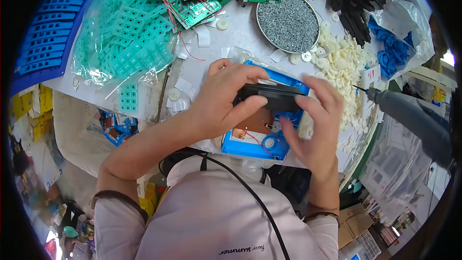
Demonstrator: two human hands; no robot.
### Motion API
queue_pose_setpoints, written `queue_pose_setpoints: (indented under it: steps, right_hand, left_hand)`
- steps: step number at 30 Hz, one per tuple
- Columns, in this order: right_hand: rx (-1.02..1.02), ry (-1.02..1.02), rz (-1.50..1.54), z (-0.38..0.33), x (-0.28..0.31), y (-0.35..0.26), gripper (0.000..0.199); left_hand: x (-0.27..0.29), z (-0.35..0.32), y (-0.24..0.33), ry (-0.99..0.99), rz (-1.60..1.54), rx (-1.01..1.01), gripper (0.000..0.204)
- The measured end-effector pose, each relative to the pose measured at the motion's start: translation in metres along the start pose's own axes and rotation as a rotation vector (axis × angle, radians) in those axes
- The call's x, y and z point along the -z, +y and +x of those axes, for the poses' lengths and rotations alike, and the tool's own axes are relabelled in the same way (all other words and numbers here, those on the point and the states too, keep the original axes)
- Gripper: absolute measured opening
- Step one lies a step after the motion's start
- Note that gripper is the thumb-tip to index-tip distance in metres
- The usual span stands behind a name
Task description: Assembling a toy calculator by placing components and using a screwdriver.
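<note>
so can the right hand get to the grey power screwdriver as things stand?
Probably not right away: the right hand is holding the black part with the left hand. Once freed, the screwdriver lies just right, nothing between.

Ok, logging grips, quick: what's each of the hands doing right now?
Left hand: closed on the black plastic bar, over the blue casing.
Right hand: fingers on the bar's other end, holding it.

Both hands raised mid-frame: left (219, 98) fingers curled, gripping; right (320, 125) fingers spread, pinching; forearms bare.
</note>
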State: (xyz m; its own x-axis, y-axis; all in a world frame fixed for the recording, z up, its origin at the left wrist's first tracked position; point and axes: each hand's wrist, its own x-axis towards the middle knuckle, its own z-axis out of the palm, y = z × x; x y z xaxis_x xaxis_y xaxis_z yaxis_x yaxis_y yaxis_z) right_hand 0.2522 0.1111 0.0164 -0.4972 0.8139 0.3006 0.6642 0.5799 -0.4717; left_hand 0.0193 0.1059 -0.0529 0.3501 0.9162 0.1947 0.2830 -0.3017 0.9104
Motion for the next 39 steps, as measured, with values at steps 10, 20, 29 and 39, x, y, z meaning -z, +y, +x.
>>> queue_pose_setpoints:
  steps: [10, 20, 29, 39]
  right_hand:
    - [-0.101, -0.236, 0.350, 0.017, 0.017, 0.042, 0.046]
    - [-0.135, -0.228, 0.407, 0.015, 0.011, 0.054, 0.046]
    - [0.128, -0.115, 0.043, 0.003, -0.009, 0.045, 0.058]
    - [0.144, -0.166, -0.058, 0.012, -0.004, 0.041, 0.060]
  left_hand:
    - [-0.006, -0.008, 0.003, 0.123, 0.325, -0.199, 0.057]
    - [-0.012, -0.010, 0.005, 0.101, 0.496, -0.263, 0.051]
    - [-0.015, -0.010, 0.006, 0.130, 0.503, -0.245, 0.052]
    - [-0.016, -0.008, 0.014, 0.073, 0.553, -0.215, 0.058]
